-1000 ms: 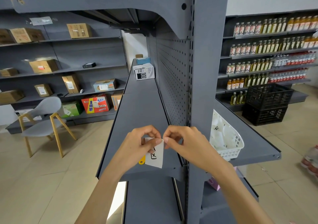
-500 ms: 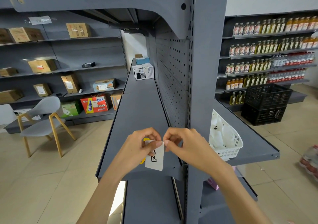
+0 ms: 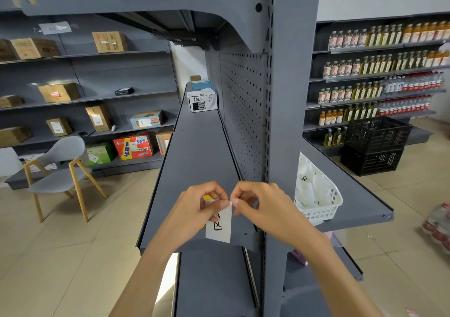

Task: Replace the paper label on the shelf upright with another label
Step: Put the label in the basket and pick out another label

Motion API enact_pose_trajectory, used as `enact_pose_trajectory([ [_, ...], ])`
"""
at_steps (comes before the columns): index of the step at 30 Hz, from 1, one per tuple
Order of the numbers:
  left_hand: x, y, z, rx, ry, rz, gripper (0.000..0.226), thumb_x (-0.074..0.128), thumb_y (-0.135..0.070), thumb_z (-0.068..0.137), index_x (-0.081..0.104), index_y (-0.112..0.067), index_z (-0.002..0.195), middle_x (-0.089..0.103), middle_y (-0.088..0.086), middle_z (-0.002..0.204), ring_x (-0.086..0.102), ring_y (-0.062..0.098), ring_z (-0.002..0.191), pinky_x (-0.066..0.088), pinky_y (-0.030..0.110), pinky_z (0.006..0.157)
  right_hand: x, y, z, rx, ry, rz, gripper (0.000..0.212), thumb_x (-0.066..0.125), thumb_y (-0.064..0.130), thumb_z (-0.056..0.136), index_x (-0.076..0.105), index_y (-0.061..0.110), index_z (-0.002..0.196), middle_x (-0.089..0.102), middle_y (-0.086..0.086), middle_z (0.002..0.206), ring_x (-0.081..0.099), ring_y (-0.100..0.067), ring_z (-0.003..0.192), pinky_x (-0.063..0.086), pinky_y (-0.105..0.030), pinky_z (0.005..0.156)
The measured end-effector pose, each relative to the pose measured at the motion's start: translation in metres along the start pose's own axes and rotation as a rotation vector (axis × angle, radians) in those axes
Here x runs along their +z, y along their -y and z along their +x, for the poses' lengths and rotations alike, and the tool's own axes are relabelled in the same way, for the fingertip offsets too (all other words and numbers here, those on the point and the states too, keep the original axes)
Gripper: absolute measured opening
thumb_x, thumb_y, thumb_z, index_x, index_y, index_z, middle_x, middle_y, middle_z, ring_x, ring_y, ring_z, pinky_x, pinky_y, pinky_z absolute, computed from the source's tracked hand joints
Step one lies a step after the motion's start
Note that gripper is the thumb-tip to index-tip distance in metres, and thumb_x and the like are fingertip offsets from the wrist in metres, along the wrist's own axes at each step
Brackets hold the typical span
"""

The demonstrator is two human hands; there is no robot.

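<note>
A big grey shelf upright (image 3: 289,112) stands in the middle, tall and straight. It runs from the top edge of the view down past the hands. On its left a long grey shelf (image 3: 197,160) stretches away. Most of its top is bare, with three boxes in a row at the far end. The nearest is a white box (image 3: 202,101). The front edge of the shelf sits just below the hands. On the right of the upright is another grey shelf (image 3: 353,195) with one white basket (image 3: 319,199) on it, close to its front edge.

Left of the shelf the floor is wide and open. One grey chair (image 3: 60,170) stands there, well apart from the hands. On the right, two black crates (image 3: 375,143) sit one on top of the other on the floor.

Two hands meet in front of the upright. The left hand (image 3: 194,209) pinches the top of one white paper label (image 3: 219,221) between thumb and finger. The label hangs down over the shelf's front edge, and black marks show on it. The right hand (image 3: 263,207) pinches at the label's top right corner. A bit of something yellow (image 3: 208,197) peeks out behind the left hand's fingers.
</note>
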State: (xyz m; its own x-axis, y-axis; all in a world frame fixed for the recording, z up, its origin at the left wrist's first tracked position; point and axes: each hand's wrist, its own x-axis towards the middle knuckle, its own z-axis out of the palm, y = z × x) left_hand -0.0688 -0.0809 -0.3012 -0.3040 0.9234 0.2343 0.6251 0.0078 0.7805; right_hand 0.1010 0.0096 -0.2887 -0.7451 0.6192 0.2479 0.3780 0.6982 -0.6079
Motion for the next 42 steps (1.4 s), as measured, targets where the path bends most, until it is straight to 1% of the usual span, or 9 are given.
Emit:
enact_pose_trajectory([
  [7, 0.001, -0.002, -0.005, 0.006, 0.006, -0.013, 0.018, 0.067, -0.019, 0.092, 0.066, -0.030, 0.078, 0.068, -0.015, 0.081, 0.072, 0.017, 0.070, 0.058, 0.024, 0.064, 0.001, 0.000, -0.003, -0.005, 0.000, -0.002, 0.007, 0.059, 0.033, 0.097, 0.064, 0.032, 0.092, 0.076, 0.018, 0.082, 0.065, 0.001, 0.082, 0.056, -0.032, 0.081],
  [19, 0.005, -0.001, -0.008, -0.009, 0.008, -0.093, 0.020, 0.068, -0.018, 0.092, 0.066, -0.032, 0.077, 0.066, -0.013, 0.080, 0.072, 0.020, 0.070, 0.054, 0.021, 0.063, 0.002, -0.001, -0.006, 0.002, 0.000, 0.005, 0.008, 0.059, 0.035, 0.096, 0.063, 0.033, 0.090, 0.074, 0.018, 0.078, 0.066, 0.002, 0.083, 0.057, -0.035, 0.083],
  [22, 0.007, -0.001, -0.010, 0.021, 0.016, -0.135, 0.016, 0.069, -0.014, 0.091, 0.066, -0.028, 0.083, 0.066, -0.014, 0.082, 0.065, 0.012, 0.065, 0.054, 0.021, 0.062, 0.001, -0.001, -0.006, -0.001, 0.012, 0.038, 0.008, 0.060, 0.035, 0.096, 0.063, 0.031, 0.089, 0.074, 0.017, 0.076, 0.067, 0.000, 0.081, 0.057, -0.037, 0.084],
  [24, 0.008, -0.001, -0.011, 0.052, 0.008, -0.146, 0.015, 0.069, -0.015, 0.090, 0.062, -0.028, 0.088, 0.066, -0.012, 0.087, 0.066, 0.014, 0.069, 0.052, 0.023, 0.061, 0.000, -0.002, -0.005, -0.010, 0.017, 0.077, 0.009, 0.060, 0.034, 0.095, 0.064, 0.031, 0.088, 0.074, 0.017, 0.074, 0.068, -0.002, 0.080, 0.057, -0.042, 0.084],
  [26, 0.012, -0.001, -0.012, 0.073, -0.044, -0.125, 0.019, 0.070, -0.018, 0.090, 0.055, -0.029, 0.092, 0.066, -0.010, 0.096, 0.069, 0.017, 0.082, 0.051, 0.028, 0.061, 0.001, -0.004, -0.005, -0.018, 0.011, 0.115, 0.010, 0.059, 0.034, 0.095, 0.063, 0.031, 0.086, 0.073, 0.017, 0.073, 0.070, -0.004, 0.079, 0.057, -0.045, 0.085],
  [30, 0.020, -0.001, -0.011, 0.128, -0.169, 0.009, 0.020, 0.070, -0.023, 0.089, 0.051, -0.030, 0.087, 0.061, -0.012, 0.109, 0.062, 0.009, 0.090, 0.057, 0.030, 0.069, 0.001, -0.009, -0.006, -0.005, -0.035, 0.167, 0.012, 0.057, 0.033, 0.094, 0.063, 0.030, 0.084, 0.073, 0.014, 0.073, 0.070, -0.007, 0.077, 0.058, -0.048, 0.084],
  [35, 0.031, -0.009, -0.009, 0.216, -0.110, 0.153, 0.008, 0.057, -0.036, 0.092, 0.056, -0.035, 0.085, 0.051, -0.028, 0.125, 0.059, -0.002, 0.108, 0.052, 0.018, 0.081, -0.004, -0.019, -0.008, -0.003, -0.085, 0.215, 0.013, 0.058, 0.030, 0.094, 0.064, 0.029, 0.082, 0.074, 0.011, 0.074, 0.072, -0.012, 0.076, 0.060, -0.049, 0.082],
  [39, 0.042, -0.018, -0.010, 0.193, -0.095, 0.212, 0.014, 0.046, -0.047, 0.092, 0.053, -0.036, 0.088, 0.049, -0.029, 0.127, 0.060, 0.002, 0.109, 0.054, 0.031, 0.090, -0.009, -0.030, -0.010, -0.028, -0.092, 0.233, 0.014, 0.060, 0.026, 0.095, 0.064, 0.028, 0.083, 0.075, 0.010, 0.073, 0.072, -0.015, 0.074, 0.060, -0.050, 0.079],
  [42, 0.050, -0.026, -0.010, 0.183, -0.087, 0.196, 0.016, 0.045, -0.044, 0.095, 0.053, -0.032, 0.089, 0.052, -0.029, 0.121, 0.060, 0.002, 0.110, 0.053, 0.028, 0.091, -0.016, -0.037, -0.013, -0.042, -0.077, 0.255, 0.014, 0.059, 0.025, 0.095, 0.065, 0.028, 0.082, 0.075, 0.009, 0.073, 0.073, -0.013, 0.075, 0.060, -0.050, 0.079],
])
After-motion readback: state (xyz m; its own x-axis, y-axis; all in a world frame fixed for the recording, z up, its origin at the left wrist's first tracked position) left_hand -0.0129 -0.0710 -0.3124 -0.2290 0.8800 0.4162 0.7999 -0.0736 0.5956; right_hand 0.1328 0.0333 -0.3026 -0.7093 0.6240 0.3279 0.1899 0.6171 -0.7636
